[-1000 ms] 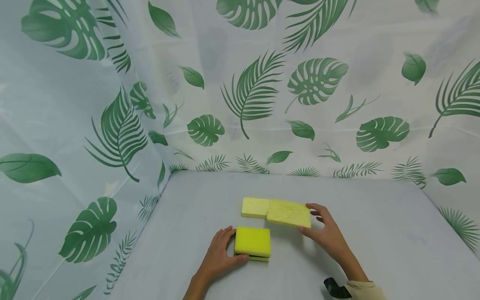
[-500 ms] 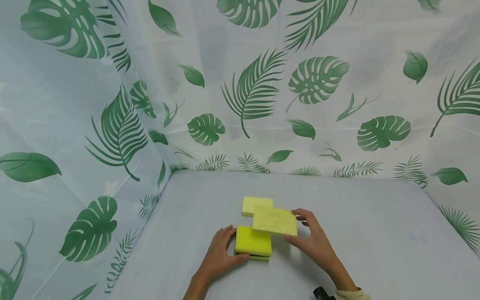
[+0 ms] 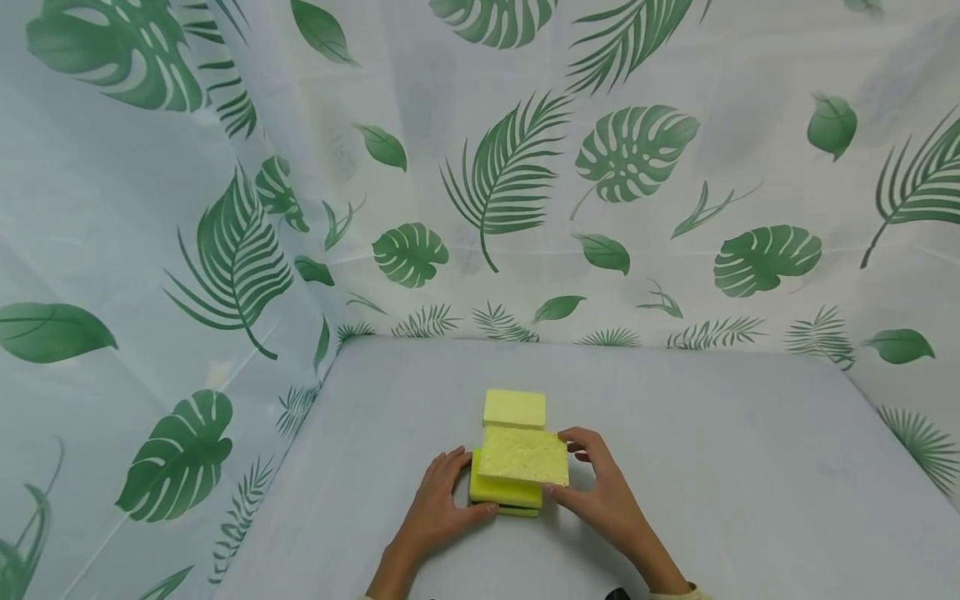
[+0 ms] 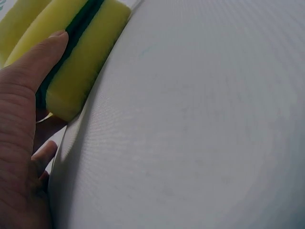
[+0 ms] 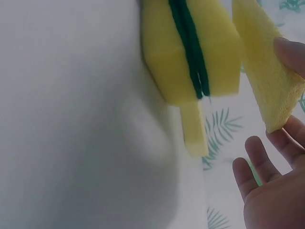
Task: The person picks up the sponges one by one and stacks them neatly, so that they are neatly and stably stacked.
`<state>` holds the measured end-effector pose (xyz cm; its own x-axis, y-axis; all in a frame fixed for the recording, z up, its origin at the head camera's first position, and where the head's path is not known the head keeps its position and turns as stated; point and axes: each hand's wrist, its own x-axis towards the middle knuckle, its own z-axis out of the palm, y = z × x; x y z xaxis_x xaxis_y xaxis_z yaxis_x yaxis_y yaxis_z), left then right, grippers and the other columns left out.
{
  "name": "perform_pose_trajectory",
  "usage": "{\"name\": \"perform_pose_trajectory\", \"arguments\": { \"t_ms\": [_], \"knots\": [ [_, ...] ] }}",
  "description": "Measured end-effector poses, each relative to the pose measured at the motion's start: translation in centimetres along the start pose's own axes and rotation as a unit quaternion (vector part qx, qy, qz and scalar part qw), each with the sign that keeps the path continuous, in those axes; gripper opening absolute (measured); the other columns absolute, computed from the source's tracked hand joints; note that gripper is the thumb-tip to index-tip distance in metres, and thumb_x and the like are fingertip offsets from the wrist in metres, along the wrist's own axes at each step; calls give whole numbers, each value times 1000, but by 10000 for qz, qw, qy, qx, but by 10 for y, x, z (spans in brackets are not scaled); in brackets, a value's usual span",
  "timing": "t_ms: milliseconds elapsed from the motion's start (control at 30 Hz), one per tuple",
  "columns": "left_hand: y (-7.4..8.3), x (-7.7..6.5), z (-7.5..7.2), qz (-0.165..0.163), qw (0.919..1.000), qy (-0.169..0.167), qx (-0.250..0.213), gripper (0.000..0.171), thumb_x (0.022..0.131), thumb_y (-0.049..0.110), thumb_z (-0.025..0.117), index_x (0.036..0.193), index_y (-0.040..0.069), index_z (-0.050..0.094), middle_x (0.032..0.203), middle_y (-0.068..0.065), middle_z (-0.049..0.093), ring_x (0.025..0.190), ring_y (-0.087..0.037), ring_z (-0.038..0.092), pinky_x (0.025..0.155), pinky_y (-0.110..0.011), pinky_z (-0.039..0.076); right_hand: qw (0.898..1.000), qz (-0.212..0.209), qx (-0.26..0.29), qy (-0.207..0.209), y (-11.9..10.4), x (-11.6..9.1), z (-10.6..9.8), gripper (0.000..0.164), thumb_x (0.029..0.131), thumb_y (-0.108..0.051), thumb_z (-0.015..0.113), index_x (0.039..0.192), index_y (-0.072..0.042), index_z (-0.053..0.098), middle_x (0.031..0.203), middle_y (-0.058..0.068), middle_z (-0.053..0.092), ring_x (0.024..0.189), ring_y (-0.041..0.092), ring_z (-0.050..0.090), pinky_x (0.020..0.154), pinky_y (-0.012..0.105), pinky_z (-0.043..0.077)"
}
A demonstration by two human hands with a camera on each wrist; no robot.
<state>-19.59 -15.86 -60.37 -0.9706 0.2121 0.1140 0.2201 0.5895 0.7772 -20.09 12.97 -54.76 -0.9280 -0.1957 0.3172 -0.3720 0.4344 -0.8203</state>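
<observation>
Two bright yellow sponges are stacked on the table, their dark green scouring layers face to face. My left hand [image 3: 438, 510] grips this stack [image 3: 504, 493] from the left, its thumb on the near side; the left wrist view shows the thumb at the green layer of the upper sponge, above the lower sponge [image 4: 86, 71]. Over the stack, my right hand [image 3: 603, 500] pinches a paler yellow sponge [image 3: 523, 455] by its right end. In the right wrist view, a gap shows between this pale sponge [image 5: 267, 71] and the stack [image 5: 217, 47].
Another pale yellow sponge [image 3: 514, 407] lies flat on the table just behind the stack. A light grey cloth covers the table [image 3: 712, 442]. Leaf-printed white curtains [image 3: 525, 192] rise at the back and along the sides.
My right hand has carried the pale sponge left and toward me, from beside the rear sponge to over the stack. My left hand has kept its grip on the stack.
</observation>
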Motion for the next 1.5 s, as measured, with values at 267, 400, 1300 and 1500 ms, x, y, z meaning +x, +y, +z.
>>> {"name": "perform_pose_trajectory", "arguments": {
  "t_ms": [267,400,1300,1500],
  "knots": [
    [-1,-1,0,52,10000,42,-41,86,86,59,84,152,11,57,161,-17,48,153,-50,32,121,-70,28,10000,-44,59,-68,-3,-2,10,76,82,-21,96,144,-7,54,143,1,57,124,23,57,103,58,52],
    [-1,-1,0,5,10000,49,-58,85,86,60,84,151,12,57,162,-17,48,153,-49,31,122,-69,28,9999,-85,88,-95,-4,-2,13,75,83,-24,95,145,-9,54,144,5,56,124,25,58,103,60,52],
    [-1,0,-1,120,9999,60,38,92,85,59,84,154,7,54,161,-19,49,153,-49,32,123,-67,28,9977,-429,497,-142,0,-7,24,74,84,-18,95,144,-6,54,143,6,56,122,25,59,102,48,56],
    [-2,1,-1,74,10000,51,-6,90,85,60,84,154,10,55,162,-17,48,154,-47,31,123,-66,27,9977,-335,565,-157,2,-8,26,75,83,-17,95,145,-4,54,144,7,54,124,27,59,103,48,55]
  ]
}}
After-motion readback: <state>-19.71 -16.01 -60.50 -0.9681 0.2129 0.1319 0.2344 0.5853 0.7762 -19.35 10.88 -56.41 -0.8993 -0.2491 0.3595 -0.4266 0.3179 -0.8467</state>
